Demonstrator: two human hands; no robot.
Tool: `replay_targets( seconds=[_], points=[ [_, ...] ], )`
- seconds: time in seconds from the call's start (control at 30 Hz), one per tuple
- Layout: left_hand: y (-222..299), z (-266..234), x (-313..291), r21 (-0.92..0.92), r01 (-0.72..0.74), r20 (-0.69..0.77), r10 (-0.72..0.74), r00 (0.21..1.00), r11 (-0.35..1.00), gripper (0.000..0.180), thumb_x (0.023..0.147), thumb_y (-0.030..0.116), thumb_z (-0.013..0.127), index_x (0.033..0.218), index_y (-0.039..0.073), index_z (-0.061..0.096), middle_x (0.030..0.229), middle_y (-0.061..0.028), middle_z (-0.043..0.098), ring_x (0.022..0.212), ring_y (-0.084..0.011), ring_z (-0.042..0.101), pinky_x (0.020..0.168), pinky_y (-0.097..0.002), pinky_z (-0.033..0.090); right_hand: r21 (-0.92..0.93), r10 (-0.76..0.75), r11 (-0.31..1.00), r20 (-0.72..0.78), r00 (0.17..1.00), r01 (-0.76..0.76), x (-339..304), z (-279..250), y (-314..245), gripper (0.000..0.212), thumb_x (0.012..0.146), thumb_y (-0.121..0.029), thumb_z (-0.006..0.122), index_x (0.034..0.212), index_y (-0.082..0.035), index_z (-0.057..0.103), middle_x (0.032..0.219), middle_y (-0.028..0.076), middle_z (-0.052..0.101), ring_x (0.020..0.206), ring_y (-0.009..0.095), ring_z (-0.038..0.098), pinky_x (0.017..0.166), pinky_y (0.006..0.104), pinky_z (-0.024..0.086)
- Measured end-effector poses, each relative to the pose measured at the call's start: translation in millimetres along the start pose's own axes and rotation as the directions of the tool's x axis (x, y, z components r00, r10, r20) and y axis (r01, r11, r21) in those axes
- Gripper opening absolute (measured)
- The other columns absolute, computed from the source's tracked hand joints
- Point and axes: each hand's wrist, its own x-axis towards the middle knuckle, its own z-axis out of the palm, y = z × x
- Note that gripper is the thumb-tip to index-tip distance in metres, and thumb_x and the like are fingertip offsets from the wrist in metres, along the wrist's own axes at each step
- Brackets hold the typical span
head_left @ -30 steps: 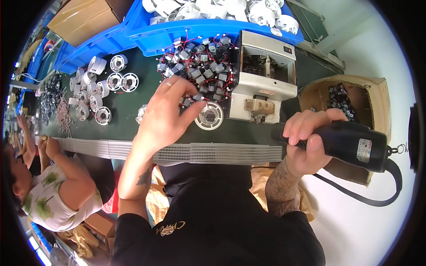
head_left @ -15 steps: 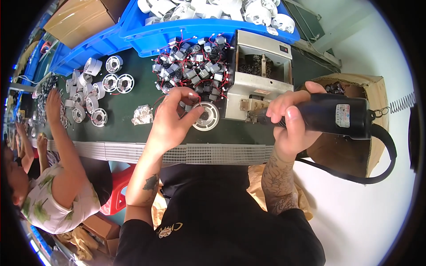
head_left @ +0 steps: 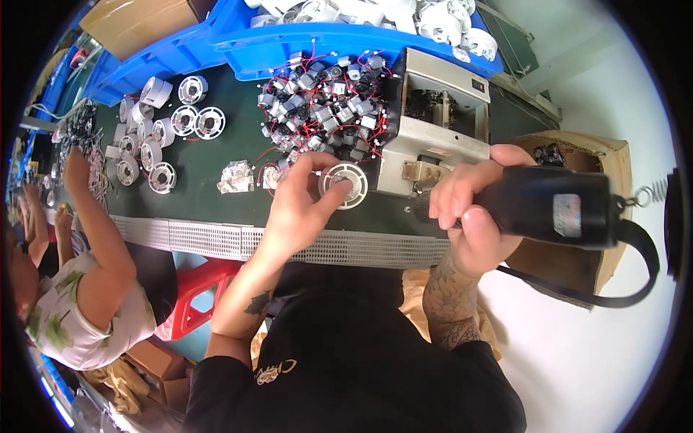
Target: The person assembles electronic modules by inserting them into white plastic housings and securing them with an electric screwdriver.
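My left hand (head_left: 297,206) grips a white round spoked housing (head_left: 359,177), with its thumb across the middle and fingers behind the rim. What sits inside the housing is mostly covered by the thumb. Wrapped around a black electric screwdriver (head_left: 545,206), my right hand (head_left: 473,209) holds it almost level, its tip pointing left toward the housing but apart from it. The tip is just in front of a metal screw feeder (head_left: 433,150), which has dark screws in its open top. Behind my left hand lies a heap of small motors (head_left: 325,108) with red wires.
Blue bins (head_left: 303,54) at the back hold white plastic parts. Several white round housings (head_left: 151,155) stand left, near a crumpled silvery packet (head_left: 236,177). An open cardboard box (head_left: 613,162) is at right. A co-worker's arm (head_left: 101,224) reaches in from the left.
The screwdriver tip has moved from the feeder's front outlet toward me and slightly left. My left hand still holds the housing, with the thumb now further over its centre. The whole view has shifted slightly.
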Motion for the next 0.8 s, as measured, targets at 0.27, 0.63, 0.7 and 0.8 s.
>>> replay_targets(
  seconds=[0.27, 0.63, 0.7, 0.8],
  points=[
    [-7.4, 6.3, 3.0, -0.303, 0.084, 0.062, -0.068, 0.996, 0.949, 0.028, 0.086, 0.007, 0.066, 0.111, 0.000, 0.059, 0.090, -0.0034, 0.065, 0.078, -0.0061, 0.058, 0.068, -0.0216, 0.046, 0.054, -0.047, 0.998, 0.145, 0.988, 0.039, 16.8, 27.2, 7.8, 0.059, 0.086, -0.011, 0.058, 0.134, 0.003, 0.026, 0.080, 0.009, 0.053, 0.060, 0.016, 0.052, 0.053, 0.0321, 0.047],
    [-14.1, 10.7, 2.0, -0.388, 0.061, 0.044, -0.047, 0.998, 0.920, 0.028, 0.085, 0.007, 0.067, 0.111, 0.001, 0.060, 0.092, -0.0021, 0.063, 0.079, -0.0069, 0.057, 0.070, -0.0224, 0.046, 0.008, -0.020, 1.000, 0.113, 0.993, 0.019, 24.3, 44.5, 27.4, 0.054, 0.082, -0.003, 0.055, 0.129, 0.005, 0.031, 0.075, 0.011, 0.053, 0.055, 0.016, 0.049, 0.050, 0.0327, 0.047],
    [-15.0, 11.2, 1.6, -0.386, 0.060, 0.041, -0.048, 0.998, 0.921, 0.028, 0.085, 0.007, 0.067, 0.111, 0.001, 0.060, 0.092, -0.0021, 0.063, 0.080, -0.0070, 0.057, 0.070, -0.0224, 0.046, -0.011, -0.024, 1.000, 0.113, 0.993, 0.026, 23.1, 45.9, 30.8, 0.053, 0.081, -0.002, 0.055, 0.128, 0.004, 0.032, 0.073, 0.010, 0.052, 0.054, 0.016, 0.049, 0.050, 0.0323, 0.046],
    [-15.6, 12.3, 0.4, -0.390, 0.025, 0.021, -0.018, 1.000, 0.920, 0.028, 0.084, 0.008, 0.067, 0.111, 0.001, 0.060, 0.094, -0.0026, 0.062, 0.080, -0.0074, 0.057, 0.070, -0.0226, 0.046, -0.018, -0.053, 0.998, 0.153, 0.987, 0.056, 23.1, 51.2, 32.3, 0.050, 0.080, 0.000, 0.056, 0.125, 0.001, 0.034, 0.065, 0.009, 0.050, 0.051, 0.016, 0.048, 0.049, 0.0310, 0.044]
  ],
)
